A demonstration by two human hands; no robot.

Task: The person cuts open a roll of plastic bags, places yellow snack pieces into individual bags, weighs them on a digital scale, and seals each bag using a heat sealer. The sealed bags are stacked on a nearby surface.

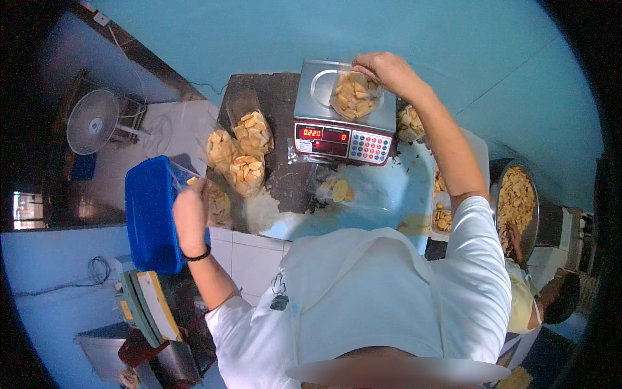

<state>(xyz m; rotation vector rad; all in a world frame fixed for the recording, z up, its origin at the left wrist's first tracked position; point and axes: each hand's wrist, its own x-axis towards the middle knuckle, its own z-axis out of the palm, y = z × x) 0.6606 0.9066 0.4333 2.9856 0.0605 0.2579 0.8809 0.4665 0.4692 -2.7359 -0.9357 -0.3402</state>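
Observation:
My right hand (391, 73) pinches the top of a transparent plastic bag of pale, cracker-like pieces (354, 97). That bag rests on the steel pan of a digital weighing scale (316, 109), whose display is lit with red digits. At the left, my left hand (190, 214) grips the upper part of another filled bag (218, 202) beside the table edge and the blue plastic bin (150, 214); its fingers are partly hidden. Three more filled bags (248, 170) stand together between that hand and the scale.
Flat plastic bags (350, 192) lie before the scale. Right of it are a filled bag (410, 124), a white tub (478, 150) and a metal basin of pieces (517, 194), where another person's hand (514, 240) reaches in. A fan (95, 124) stands far left.

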